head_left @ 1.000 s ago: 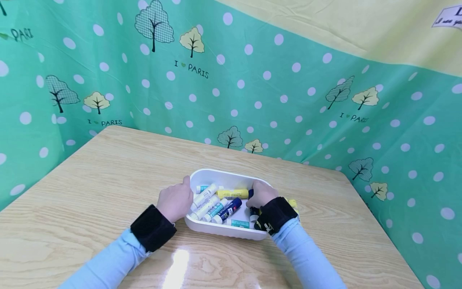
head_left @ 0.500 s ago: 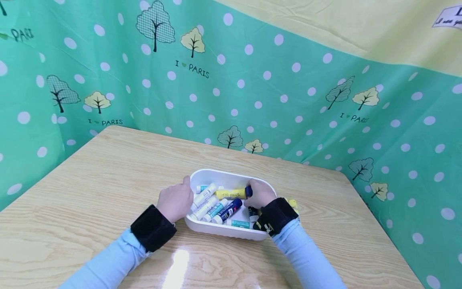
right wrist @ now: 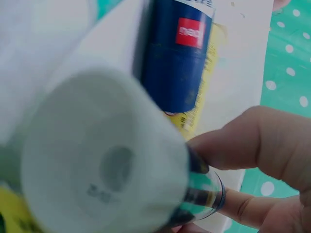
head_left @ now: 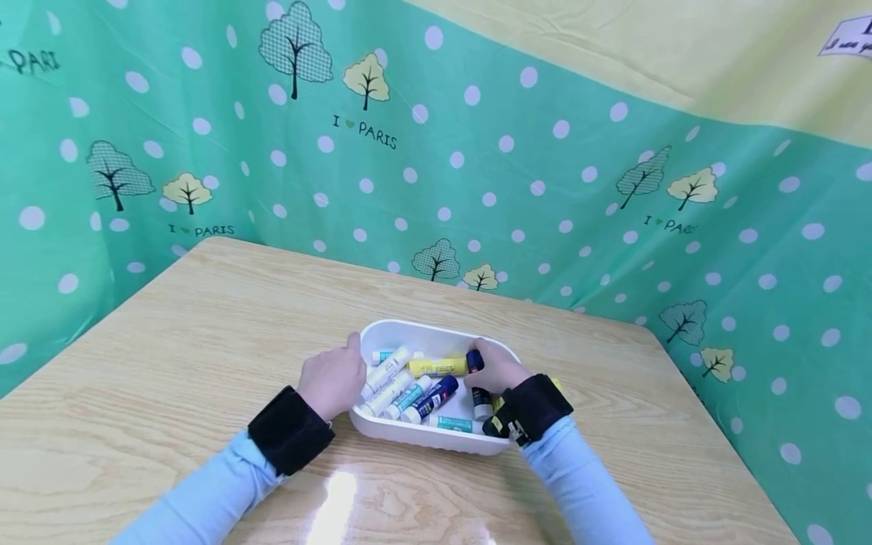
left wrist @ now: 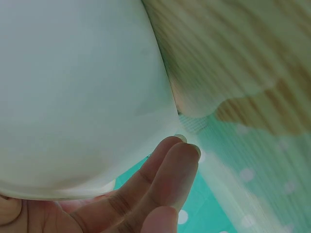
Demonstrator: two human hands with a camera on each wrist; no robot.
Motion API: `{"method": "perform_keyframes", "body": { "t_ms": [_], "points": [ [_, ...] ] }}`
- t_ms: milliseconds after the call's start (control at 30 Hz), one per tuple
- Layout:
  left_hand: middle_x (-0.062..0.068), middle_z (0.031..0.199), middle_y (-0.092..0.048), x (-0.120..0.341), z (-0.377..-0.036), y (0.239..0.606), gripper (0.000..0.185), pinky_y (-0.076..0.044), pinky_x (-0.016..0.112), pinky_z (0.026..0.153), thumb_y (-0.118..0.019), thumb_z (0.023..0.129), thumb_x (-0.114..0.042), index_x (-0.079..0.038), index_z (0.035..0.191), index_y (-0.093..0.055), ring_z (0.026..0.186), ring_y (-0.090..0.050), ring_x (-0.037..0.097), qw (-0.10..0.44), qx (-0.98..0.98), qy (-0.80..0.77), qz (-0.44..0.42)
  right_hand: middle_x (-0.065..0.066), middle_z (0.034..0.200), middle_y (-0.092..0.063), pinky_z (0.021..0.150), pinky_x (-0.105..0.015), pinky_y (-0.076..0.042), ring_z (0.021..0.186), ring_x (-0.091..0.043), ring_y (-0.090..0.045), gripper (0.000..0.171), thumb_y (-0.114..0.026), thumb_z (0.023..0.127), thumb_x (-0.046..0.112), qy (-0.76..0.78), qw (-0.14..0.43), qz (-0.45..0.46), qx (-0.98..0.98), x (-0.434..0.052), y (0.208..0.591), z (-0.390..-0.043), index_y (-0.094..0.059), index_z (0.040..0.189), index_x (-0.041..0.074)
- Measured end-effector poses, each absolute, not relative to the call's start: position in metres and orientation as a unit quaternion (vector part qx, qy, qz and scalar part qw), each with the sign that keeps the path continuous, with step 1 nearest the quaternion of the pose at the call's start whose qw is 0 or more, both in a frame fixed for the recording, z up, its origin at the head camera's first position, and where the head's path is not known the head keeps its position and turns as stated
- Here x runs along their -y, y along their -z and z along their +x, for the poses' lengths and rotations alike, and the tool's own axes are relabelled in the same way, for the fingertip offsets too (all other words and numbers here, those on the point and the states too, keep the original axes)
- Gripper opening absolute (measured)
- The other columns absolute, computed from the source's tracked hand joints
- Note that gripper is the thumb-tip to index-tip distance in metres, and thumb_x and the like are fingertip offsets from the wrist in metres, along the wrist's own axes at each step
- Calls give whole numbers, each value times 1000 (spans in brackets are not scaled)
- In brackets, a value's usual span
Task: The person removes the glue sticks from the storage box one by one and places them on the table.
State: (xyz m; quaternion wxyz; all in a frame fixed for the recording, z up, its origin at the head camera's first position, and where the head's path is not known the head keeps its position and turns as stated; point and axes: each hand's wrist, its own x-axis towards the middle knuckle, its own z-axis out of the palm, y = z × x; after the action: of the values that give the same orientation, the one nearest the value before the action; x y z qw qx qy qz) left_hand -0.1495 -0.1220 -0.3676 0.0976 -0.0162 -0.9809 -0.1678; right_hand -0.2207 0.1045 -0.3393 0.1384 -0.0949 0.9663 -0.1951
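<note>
A white plastic basket (head_left: pixel 429 434) on the table holds several glue sticks. My left hand (head_left: pixel 332 381) grips its left rim; in the left wrist view the fingers (left wrist: pixel 167 177) lie against the white wall (left wrist: pixel 82 97). Over the basket's right part, my right hand (head_left: pixel 500 369) pinches a dark blue glue stick (head_left: pixel 481 403) between thumb and fingers. Its white base (right wrist: pixel 73 155) faces the right wrist camera. Near it lie a yellow glue stick (head_left: pixel 436 367) and another dark blue glue stick (head_left: pixel 433 399). White glue sticks (head_left: pixel 387 371) and teal-labelled ones (head_left: pixel 412 395) fill the left part.
One teal-labelled glue stick (head_left: pixel 454 424) lies along the near wall of the basket. Something yellow (head_left: pixel 558 384) shows just beyond my right wrist, mostly hidden. The wooden table (head_left: pixel 225 325) meets a green dotted curtain (head_left: pixel 381 189) behind.
My right hand has turned and shifted slightly, and more of the dark blue glue stick it holds now shows. The left hand stays on the basket rim.
</note>
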Motion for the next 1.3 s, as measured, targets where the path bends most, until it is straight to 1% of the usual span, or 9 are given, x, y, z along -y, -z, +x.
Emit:
{"method": "perform_keyframes", "body": {
  "t_ms": [67,133,367,600,733,867,1033,1167,1300],
  "points": [
    [6,54,-46,122,-150,368,36,-31,29,38,-35,86,-15,8,114,-38,44,-44,18,96,981,168,-16,-13,104,-49,46,-25,-44,77,-22,-52,47,-63,74,12,213,143,-81,-963,-106,336,-219,-42,116,12],
    [6,54,-46,122,-149,367,36,-31,29,38,-36,86,-15,8,114,-38,44,-44,18,97,981,167,-15,-14,104,-49,46,-24,-43,77,-22,-52,47,-62,75,13,224,140,-77,-962,-107,332,-218,-40,117,14],
    [6,55,-47,121,-149,367,35,-31,29,38,-37,85,-15,7,112,-39,44,-45,18,103,981,166,-16,-15,97,-53,46,-24,-45,69,-19,-55,49,-62,75,13,248,112,-87,-958,-112,319,-213,-35,115,11],
    [7,55,-48,121,-150,366,37,-31,30,38,-36,85,-15,8,115,-38,44,-45,19,102,981,164,-14,-13,92,-54,53,-25,-46,69,-19,-55,48,-61,75,12,249,89,-99,-959,-121,307,-210,-38,116,14],
    [7,55,-48,122,-150,366,36,-31,30,38,-36,85,-15,7,114,-39,45,-45,19,101,981,165,-14,-14,91,-54,57,-26,-45,68,-18,-54,50,-60,76,11,248,72,-122,-958,-130,300,-208,-38,120,13],
    [7,56,-48,122,-149,364,39,-32,30,39,-36,86,-15,8,117,-37,45,-46,19,95,981,167,-14,-16,92,-53,56,-26,-46,68,-18,-54,51,-59,77,11,261,64,-138,-953,-143,292,-202,-38,124,12],
    [7,56,-49,121,-149,360,43,-32,30,39,-36,86,-15,9,121,-34,45,-45,19,87,982,169,-16,-18,95,-52,55,-26,-46,72,-19,-53,54,-59,78,13,269,49,-142,-951,-168,285,-193,-37,126,8],
    [8,57,-49,122,-148,359,41,-32,30,39,-36,86,-15,9,119,-35,45,-46,19,85,982,169,-20,-18,98,-52,57,-27,-45,78,-22,-52,57,-60,78,17,264,31,-122,-956,-191,284,-188,-36,128,7],
    [9,57,-49,123,-146,356,37,-32,31,39,-37,85,-14,8,115,-37,46,-47,20,89,981,169,-21,-20,101,-51,58,-28,-45,79,-23,-52,59,-60,78,21,263,26,-98,-959,-211,286,-185,-34,129,8]
  ]
}}
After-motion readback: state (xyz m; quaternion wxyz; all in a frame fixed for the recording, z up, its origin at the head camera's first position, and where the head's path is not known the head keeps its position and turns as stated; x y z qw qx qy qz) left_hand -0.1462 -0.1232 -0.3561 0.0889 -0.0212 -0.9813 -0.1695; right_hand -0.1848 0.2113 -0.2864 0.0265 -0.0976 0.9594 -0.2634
